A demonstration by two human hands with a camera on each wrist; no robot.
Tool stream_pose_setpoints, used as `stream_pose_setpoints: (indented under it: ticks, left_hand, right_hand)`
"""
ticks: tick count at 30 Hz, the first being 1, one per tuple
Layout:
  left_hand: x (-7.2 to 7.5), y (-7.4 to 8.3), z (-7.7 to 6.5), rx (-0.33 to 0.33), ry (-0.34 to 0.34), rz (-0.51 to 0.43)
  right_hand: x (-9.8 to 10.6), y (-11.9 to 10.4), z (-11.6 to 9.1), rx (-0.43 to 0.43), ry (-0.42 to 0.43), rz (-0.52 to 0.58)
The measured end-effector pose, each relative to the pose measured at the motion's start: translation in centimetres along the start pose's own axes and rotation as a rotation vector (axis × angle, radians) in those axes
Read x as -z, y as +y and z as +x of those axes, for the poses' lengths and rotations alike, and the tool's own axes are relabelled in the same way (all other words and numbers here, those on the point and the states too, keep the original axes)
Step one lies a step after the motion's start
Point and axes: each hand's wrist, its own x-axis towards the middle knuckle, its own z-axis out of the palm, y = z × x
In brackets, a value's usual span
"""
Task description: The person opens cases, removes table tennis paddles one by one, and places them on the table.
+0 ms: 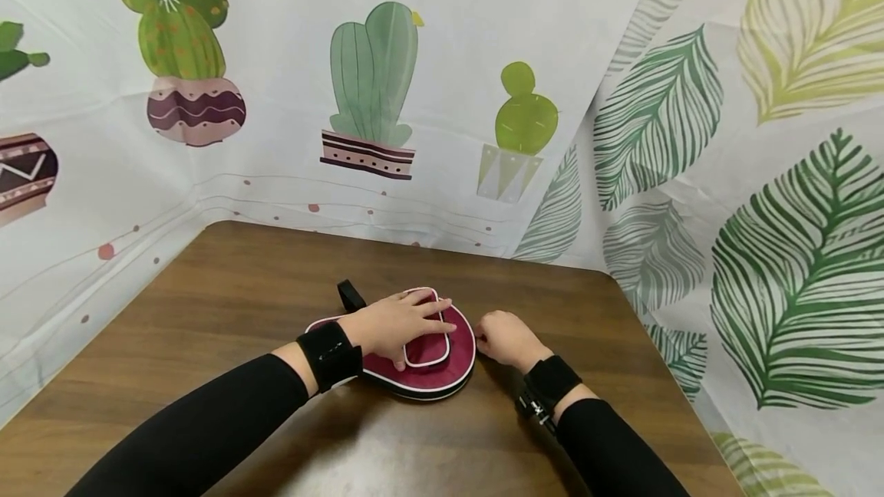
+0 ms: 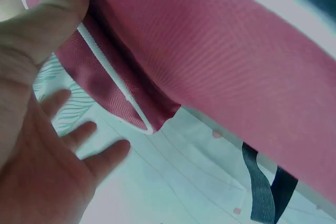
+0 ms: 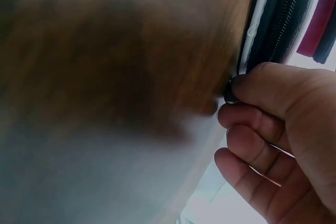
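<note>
A dark red paddle-shaped case (image 1: 459,355) with white piping and a black zippered side lies flat on the table. It looks like a table tennis bat case. My left hand (image 1: 404,322) lies across its raised front pocket (image 1: 427,351), fingers spread. In the left wrist view, the left thumb (image 2: 58,11) rests against the red pocket (image 2: 100,74). At the rounded right end, my right hand (image 1: 507,337) pinches a small dark zipper pull (image 3: 229,97) between thumb and forefinger. The zipper teeth (image 3: 287,11) run along the case's side.
A black strap loop (image 1: 351,296) sticks out from the case's far side. The brown wooden table (image 1: 228,313) ends at hanging cloths with cactus prints (image 1: 373,83) behind and leaf prints (image 1: 794,267) at right.
</note>
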Motion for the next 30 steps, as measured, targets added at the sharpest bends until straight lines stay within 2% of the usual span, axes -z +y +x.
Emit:
stream_pose_setpoints:
  ticks: [3,8,12,16,21,30]
  left_hand:
    - [-0.1,0.1,0.4,-0.039,-0.019,0.026]
    - [-0.3,-0.2,0.6,-0.013,-0.018,0.047]
    - [-0.5,-0.3,0.3,0.000,-0.031,0.004]
    - [-0.7,-0.2,0.0,-0.011,-0.016,-0.034]
    - [-1.0,-0.4,-0.4,0.030,-0.011,-0.053]
    - [-1.0,0.4,0.3,0.044,-0.018,0.050]
  right_hand:
    - [0.0,-0.1,0.0,0.001,-0.010,-0.016]
    - [0.0,-0.2,0.2,0.009,0.000,-0.036]
    - [0.1,-0.4,0.3,0.011,-0.001,-0.048]
    - [0.3,-0.8,0.5,0.032,0.011,-0.089]
    - [0.1,-1.2,0.8,0.042,0.021,-0.118]
    - [0.0,-0.4,0.0,0.022,0.036,-0.076]
